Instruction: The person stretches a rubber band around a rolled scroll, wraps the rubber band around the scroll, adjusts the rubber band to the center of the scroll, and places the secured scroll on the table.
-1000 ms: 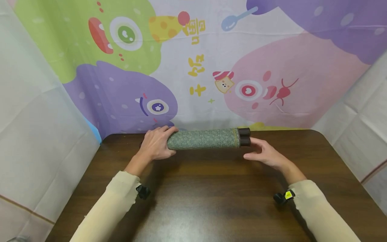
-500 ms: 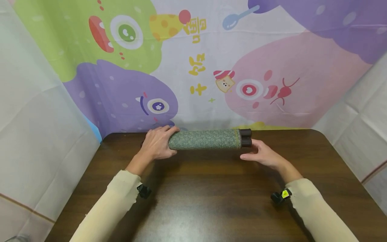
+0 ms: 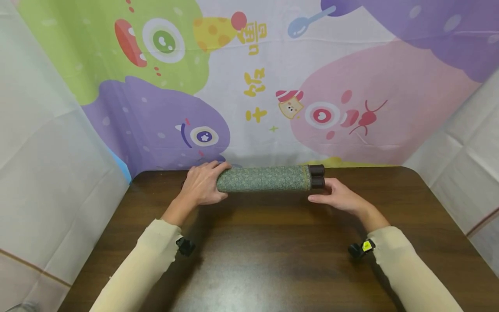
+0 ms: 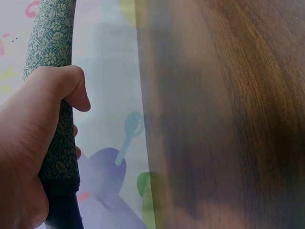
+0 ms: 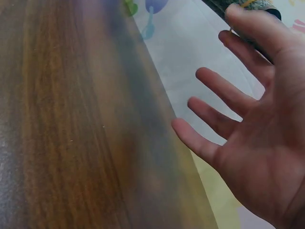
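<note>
A rolled scroll (image 3: 265, 179) in green floral brocade lies level across the head view, with two dark roller knobs (image 3: 317, 177) side by side at its right end. Near its left end my left hand (image 3: 204, 184) grips it, the thumb bent over the brocade in the left wrist view; there a dark end piece (image 4: 64, 210) shows below the palm. My right hand (image 3: 343, 197) is just right of and below the right knobs, thumb and fingers apart. In the right wrist view the right fingers (image 5: 228, 93) are spread, with the brocade beyond the thumb.
Beneath the scroll is a dark brown wooden table (image 3: 253, 260) with rounded far corners. A cartoon-printed cloth (image 3: 257, 143) hangs right behind the far edge, and white panels (image 3: 50, 143) stand on both sides.
My right hand has shifted slightly left, its thumb now reaching further under the scroll's right end in the head view. The left hand and scroll have hardly moved.
</note>
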`<action>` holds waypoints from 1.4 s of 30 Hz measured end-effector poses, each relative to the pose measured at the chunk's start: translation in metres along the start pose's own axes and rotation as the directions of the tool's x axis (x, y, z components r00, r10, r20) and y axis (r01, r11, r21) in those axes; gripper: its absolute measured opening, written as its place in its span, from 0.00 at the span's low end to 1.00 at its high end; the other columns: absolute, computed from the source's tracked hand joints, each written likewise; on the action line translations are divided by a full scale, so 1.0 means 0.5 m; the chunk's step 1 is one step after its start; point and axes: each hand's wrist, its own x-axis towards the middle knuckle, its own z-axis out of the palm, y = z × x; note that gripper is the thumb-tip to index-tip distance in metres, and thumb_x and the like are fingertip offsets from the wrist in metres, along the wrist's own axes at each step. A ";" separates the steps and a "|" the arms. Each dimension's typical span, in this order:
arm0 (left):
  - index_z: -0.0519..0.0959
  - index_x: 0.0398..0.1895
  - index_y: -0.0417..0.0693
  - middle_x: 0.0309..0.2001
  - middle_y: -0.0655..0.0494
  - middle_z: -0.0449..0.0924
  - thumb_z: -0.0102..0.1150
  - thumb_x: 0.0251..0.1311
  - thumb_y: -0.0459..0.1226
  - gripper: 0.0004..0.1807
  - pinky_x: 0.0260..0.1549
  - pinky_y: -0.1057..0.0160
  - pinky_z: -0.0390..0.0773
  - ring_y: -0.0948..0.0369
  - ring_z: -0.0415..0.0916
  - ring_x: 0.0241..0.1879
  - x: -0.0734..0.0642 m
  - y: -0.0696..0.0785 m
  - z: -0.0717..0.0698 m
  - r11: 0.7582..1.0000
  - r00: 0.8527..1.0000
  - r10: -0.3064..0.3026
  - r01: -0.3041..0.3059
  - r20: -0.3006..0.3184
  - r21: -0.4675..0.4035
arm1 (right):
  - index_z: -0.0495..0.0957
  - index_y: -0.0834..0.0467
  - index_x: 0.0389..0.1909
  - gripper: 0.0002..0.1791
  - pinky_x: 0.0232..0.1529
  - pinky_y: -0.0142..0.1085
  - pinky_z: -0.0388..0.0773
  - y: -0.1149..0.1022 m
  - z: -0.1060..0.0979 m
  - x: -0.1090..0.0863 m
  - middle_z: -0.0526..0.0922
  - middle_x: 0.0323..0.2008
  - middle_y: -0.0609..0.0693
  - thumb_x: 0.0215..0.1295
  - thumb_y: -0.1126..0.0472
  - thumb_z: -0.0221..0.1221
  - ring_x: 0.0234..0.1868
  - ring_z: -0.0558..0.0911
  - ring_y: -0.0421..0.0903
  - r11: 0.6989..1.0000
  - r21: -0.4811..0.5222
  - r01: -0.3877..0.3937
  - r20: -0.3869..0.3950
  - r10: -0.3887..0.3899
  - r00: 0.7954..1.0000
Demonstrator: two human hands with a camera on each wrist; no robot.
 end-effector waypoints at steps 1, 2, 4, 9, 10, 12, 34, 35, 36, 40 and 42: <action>0.80 0.72 0.62 0.60 0.49 0.89 0.85 0.48 0.53 0.44 0.48 0.36 0.87 0.43 0.89 0.57 -0.001 0.000 0.000 1.000 1.000 -0.001 0.001 0.000 0.000 | 0.87 0.67 0.58 0.17 0.61 0.34 0.80 0.002 0.001 0.001 0.91 0.51 0.43 0.72 0.65 0.73 0.55 0.85 0.38 1.000 -0.004 0.010 -0.004 -0.010 1.000; 0.81 0.72 0.62 0.60 0.49 0.89 0.85 0.48 0.53 0.44 0.48 0.36 0.87 0.43 0.89 0.57 -0.001 -0.001 0.000 1.000 1.000 -0.001 0.001 0.000 0.001 | 0.88 0.67 0.58 0.17 0.60 0.32 0.81 0.004 0.003 0.002 0.92 0.51 0.40 0.71 0.66 0.73 0.54 0.86 0.38 1.000 -0.002 0.020 -0.010 -0.020 1.000; 0.81 0.72 0.62 0.60 0.49 0.89 0.85 0.48 0.53 0.43 0.49 0.36 0.87 0.42 0.89 0.58 -0.002 -0.001 0.000 1.000 1.000 -0.001 0.001 0.000 0.000 | 0.87 0.71 0.57 0.18 0.56 0.28 0.82 0.006 0.007 0.004 0.92 0.48 0.32 0.70 0.69 0.74 0.53 0.88 0.35 0.999 0.011 0.048 -0.019 -0.048 0.999; 0.80 0.72 0.62 0.60 0.48 0.89 0.85 0.48 0.53 0.43 0.49 0.35 0.87 0.42 0.89 0.59 -0.003 0.000 0.001 1.000 1.000 0.000 0.000 0.006 -0.002 | 0.85 0.79 0.53 0.16 0.51 0.25 0.86 0.010 0.015 0.007 0.93 0.45 0.32 0.67 0.76 0.72 0.48 0.92 0.31 0.994 0.063 0.088 -0.038 -0.086 0.996; 0.80 0.72 0.62 0.60 0.48 0.89 0.84 0.48 0.53 0.43 0.49 0.36 0.87 0.42 0.89 0.59 -0.003 0.000 0.000 1.000 1.000 0.001 -0.001 0.005 -0.002 | 0.85 0.79 0.53 0.16 0.50 0.25 0.87 0.010 0.015 0.007 0.95 0.45 0.39 0.67 0.76 0.72 0.47 0.92 0.31 0.994 0.071 0.086 -0.041 -0.083 0.996; 0.80 0.71 0.62 0.60 0.48 0.89 0.85 0.48 0.53 0.43 0.49 0.36 0.87 0.42 0.89 0.58 -0.003 0.000 0.001 1.000 1.000 0.002 -0.002 0.002 0.000 | 0.86 0.78 0.53 0.15 0.49 0.25 0.87 0.009 0.016 0.007 0.96 0.47 0.54 0.67 0.76 0.71 0.46 0.92 0.29 0.995 0.073 0.069 -0.044 -0.066 0.997; 0.81 0.71 0.60 0.56 0.49 0.90 0.84 0.45 0.52 0.44 0.40 0.41 0.87 0.44 0.90 0.53 -0.002 -0.015 -0.013 1.000 0.999 -0.011 0.011 -0.036 -0.011 | 0.81 0.66 0.73 0.25 0.76 0.65 0.76 0.021 0.026 0.004 0.86 0.72 0.65 0.81 0.63 0.64 0.77 0.80 0.65 0.989 -0.137 0.051 0.025 -0.048 0.999; 0.81 0.72 0.60 0.56 0.49 0.90 0.84 0.45 0.52 0.45 0.40 0.41 0.87 0.43 0.90 0.53 -0.003 -0.016 -0.013 1.000 0.999 -0.014 0.014 -0.034 -0.012 | 0.81 0.65 0.73 0.24 0.75 0.65 0.77 0.022 0.027 0.003 0.85 0.72 0.64 0.81 0.63 0.65 0.77 0.81 0.60 0.989 -0.138 0.057 0.016 -0.056 0.998; 0.81 0.72 0.60 0.56 0.48 0.90 0.84 0.45 0.53 0.45 0.40 0.40 0.88 0.43 0.90 0.53 -0.003 -0.017 -0.013 1.000 0.999 -0.019 0.019 -0.033 -0.013 | 0.81 0.64 0.73 0.24 0.75 0.62 0.79 0.022 0.027 0.002 0.85 0.73 0.63 0.80 0.63 0.66 0.77 0.81 0.54 0.988 -0.140 0.072 0.008 -0.072 0.997; 0.81 0.71 0.60 0.56 0.48 0.90 0.83 0.46 0.52 0.44 0.42 0.38 0.88 0.42 0.90 0.52 -0.005 -0.023 -0.008 0.998 0.998 -0.054 0.054 -0.022 -0.026 | 0.81 0.62 0.75 0.27 0.69 0.56 0.86 0.028 0.033 -0.001 0.80 0.76 0.65 0.77 0.67 0.68 0.73 0.74 0.25 0.983 -0.099 0.152 -0.013 -0.154 0.988; 0.80 0.71 0.60 0.56 0.48 0.90 0.83 0.46 0.52 0.44 0.43 0.38 0.89 0.42 0.90 0.52 -0.006 -0.026 -0.006 0.997 0.997 -0.072 0.072 -0.017 -0.033 | 0.80 0.64 0.75 0.28 0.66 0.55 0.88 0.030 0.037 -0.003 0.76 0.78 0.68 0.76 0.69 0.68 0.72 0.71 0.17 0.980 -0.069 0.188 -0.025 -0.190 0.981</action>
